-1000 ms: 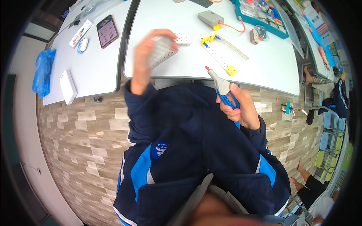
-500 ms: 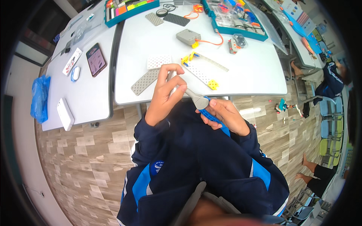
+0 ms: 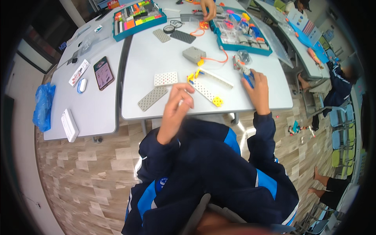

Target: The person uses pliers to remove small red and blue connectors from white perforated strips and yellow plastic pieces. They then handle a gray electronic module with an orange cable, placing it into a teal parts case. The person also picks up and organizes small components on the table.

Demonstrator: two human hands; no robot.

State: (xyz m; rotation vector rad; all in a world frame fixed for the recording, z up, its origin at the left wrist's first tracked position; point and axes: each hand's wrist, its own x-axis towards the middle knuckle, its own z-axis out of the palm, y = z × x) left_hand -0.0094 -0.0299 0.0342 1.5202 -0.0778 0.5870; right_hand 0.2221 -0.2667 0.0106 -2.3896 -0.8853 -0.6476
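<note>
Right hand (image 3: 258, 89): grasping tool (image 3: 246, 72). Left hand (image 3: 175, 109): hovering, fingers bent, contents unclear; to their right, strip (image 3: 204, 90) already bearing yellow blocks (image 3: 217, 101); left, grey plate (image 3: 152, 98) lying bare.

Plier-type tool (image 3: 248, 80): matt plas. Perf. plate (image 3: 152, 98): matt plas. Tabletop (image 3: 156, 58): smooth, lt. sheen. Blue bag (image 3: 43, 105): thin, crinkly, shiny plas. Phone (image 3: 103, 73): glossy scrn. Dk sleeve (image 3: 261, 137): matt cloth. Flr (image 3: 90, 168): wood-look.

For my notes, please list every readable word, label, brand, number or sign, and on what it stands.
Printed wording is not copied here.
Phone screen: too small to read.
Narrow white box: red print, too small.
Round jacket badge: too blurred.
White poster: too blurred.
Red packet: too small.
Blue lettering, far left: not copied.
</note>
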